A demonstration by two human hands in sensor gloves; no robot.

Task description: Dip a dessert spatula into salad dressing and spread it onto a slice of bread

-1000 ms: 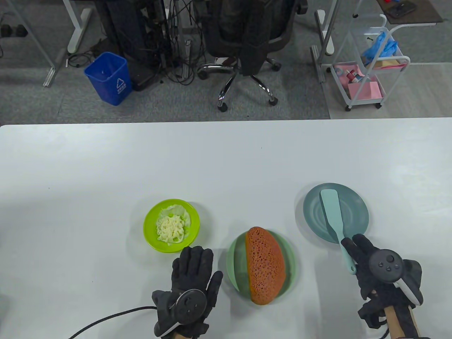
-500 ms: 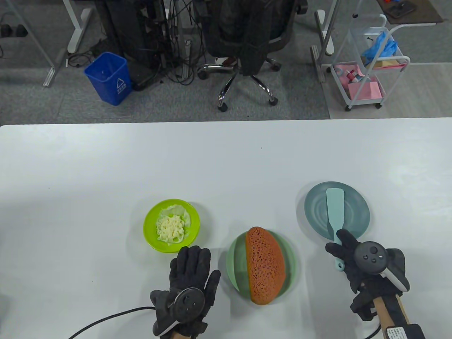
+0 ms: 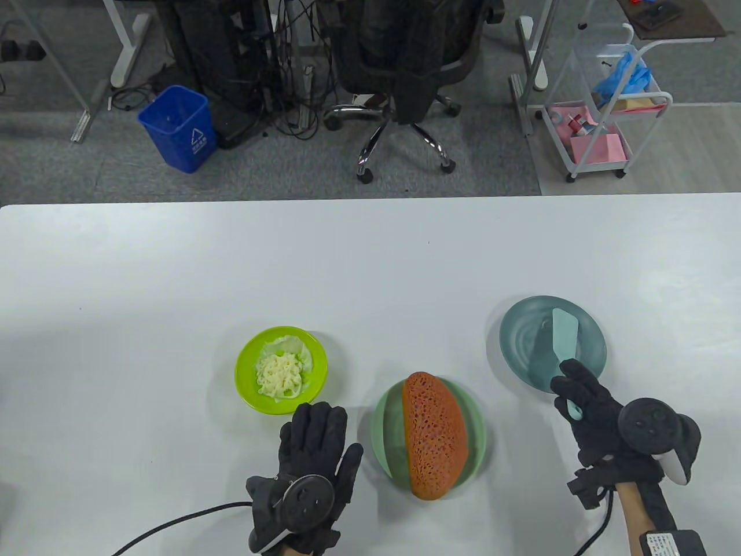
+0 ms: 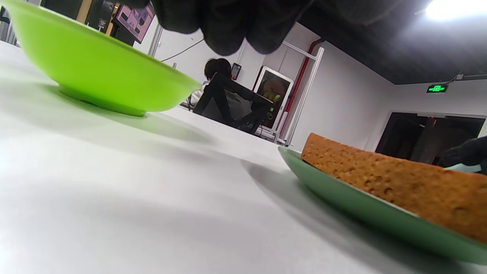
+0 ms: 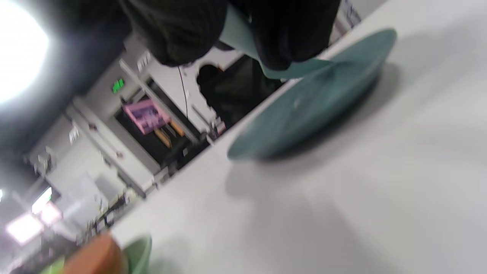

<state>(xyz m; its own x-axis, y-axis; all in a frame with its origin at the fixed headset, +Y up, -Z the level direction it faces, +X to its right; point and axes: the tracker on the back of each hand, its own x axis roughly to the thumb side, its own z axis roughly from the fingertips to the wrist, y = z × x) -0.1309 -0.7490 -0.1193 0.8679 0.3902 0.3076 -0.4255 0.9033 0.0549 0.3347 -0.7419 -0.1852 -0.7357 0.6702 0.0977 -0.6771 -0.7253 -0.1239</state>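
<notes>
the wide white table [image 3: 370,260] carries three dishes in a loose row near the person, each set apart so a tool can travel between them. on the right sits the round grey-teal plate [image 3: 524,339], likely there as a rest for the tool. in the middle, the pale green round plate [image 3: 385,431] holds the long brown porous bread slice [image 3: 434,443], lying lengthwise and overhanging the plate's near rim. to the left is the lime green plastic bowl [image 3: 249,376] with the pale, stringy salad dressing [image 3: 281,375] heaped in its middle.

the left hand [image 3: 310,463] lies flat on the table, fingers spread, between the bowl and the bread plate — holding nothing, probably waiting to steady a dish. the right hand [image 3: 590,408] grips the handle of the light teal dessert spatula [image 3: 564,339], fingers wrapped around the handle with its end poking out between them. the blade looks raised and tilted over the teal plate; the right wrist view shows it just above the rim — a pick-up grip, judging by the angle. the dip into the dressing is not yet made.
</notes>
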